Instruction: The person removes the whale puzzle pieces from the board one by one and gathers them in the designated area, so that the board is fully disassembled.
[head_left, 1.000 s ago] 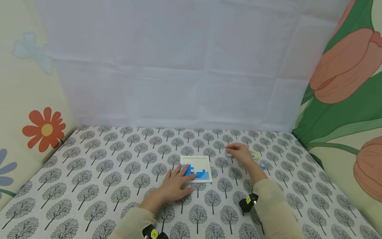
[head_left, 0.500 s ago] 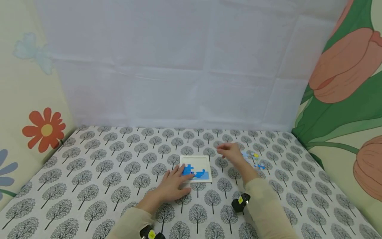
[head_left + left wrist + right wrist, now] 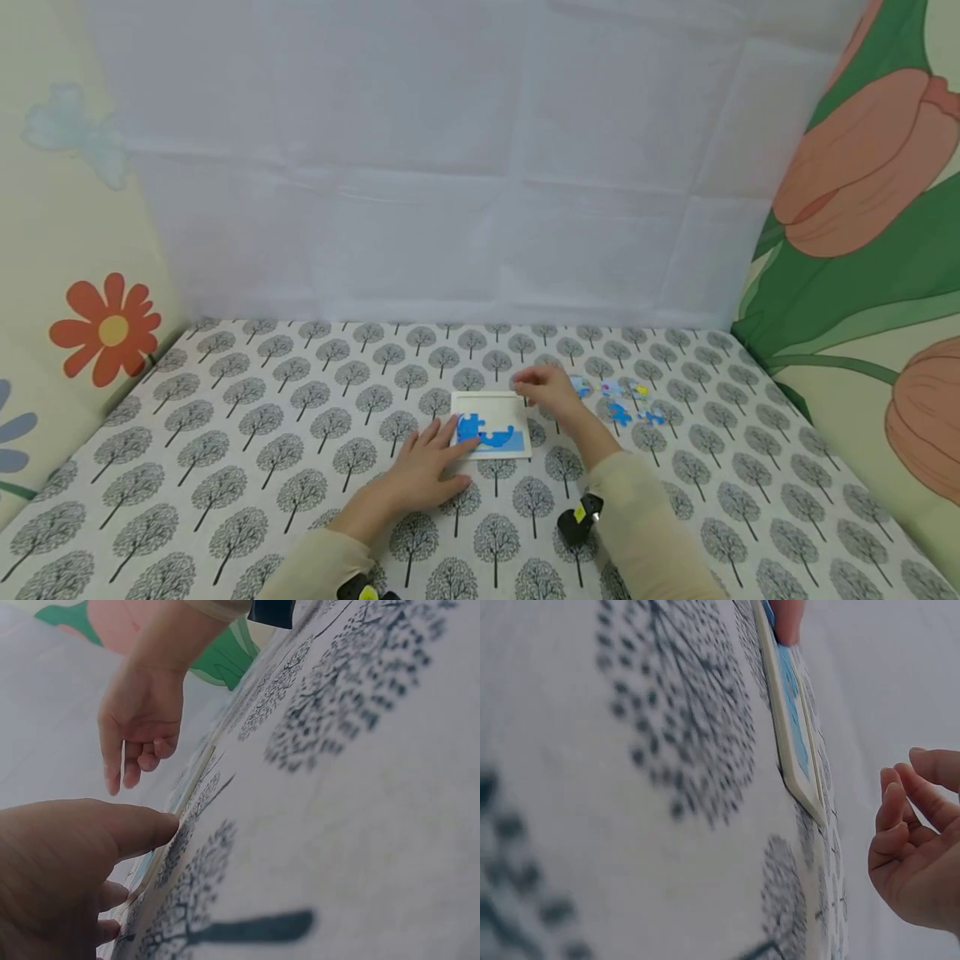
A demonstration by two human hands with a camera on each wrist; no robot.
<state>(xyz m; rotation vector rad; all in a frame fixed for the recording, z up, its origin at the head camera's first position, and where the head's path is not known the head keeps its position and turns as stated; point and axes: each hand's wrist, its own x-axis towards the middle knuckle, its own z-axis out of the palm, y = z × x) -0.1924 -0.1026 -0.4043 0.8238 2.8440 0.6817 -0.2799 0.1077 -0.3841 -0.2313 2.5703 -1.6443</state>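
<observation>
A small white puzzle frame lies on the table, its lower part filled with joined blue jigsaw pieces. My left hand rests at its left side, fingers spread, with fingertips over the blue pieces. Above the upper right corner of the frame is my right hand, thumb and index finger brought close together, the other fingers curled. In the right wrist view, the right hand shows no piece at its fingertips; I cannot tell whether it pinches one.
Several loose jigsaw pieces, blue and yellow among them, lie right of the frame. The tree-print cloth covers the table. A white sheet hangs behind it, with flower-patterned walls at both sides.
My right hand has moved left from the loose pieces to the frame's upper right corner, uncovering more of those pieces. The left hand stays at the frame.
</observation>
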